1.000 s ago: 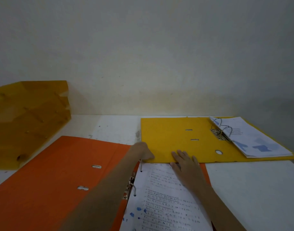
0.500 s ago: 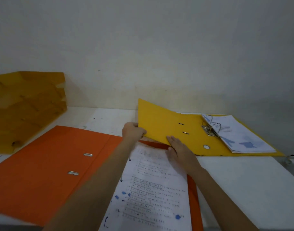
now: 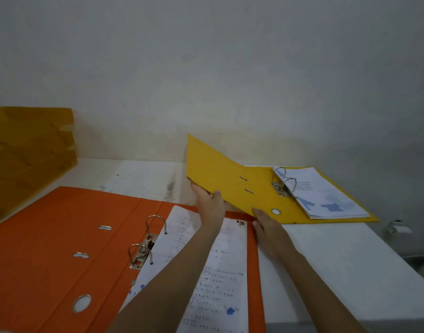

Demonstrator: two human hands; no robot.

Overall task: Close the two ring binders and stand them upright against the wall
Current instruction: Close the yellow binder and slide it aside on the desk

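Lifting the yellow binder [image 3: 232, 186] cover, pinched at its near edge by the left hand [image 3: 209, 203], to fold it over the pages [image 3: 326, 193]; right hand [image 3: 268, 227] flat, open, steadying the spine edge.

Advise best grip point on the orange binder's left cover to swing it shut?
Probably the orange binder's far-left free edge, approached from the left with fingers slid under: the cover lies flat on the table, hinged at the spine beside the ring mechanism, so that edge gives most leverage.
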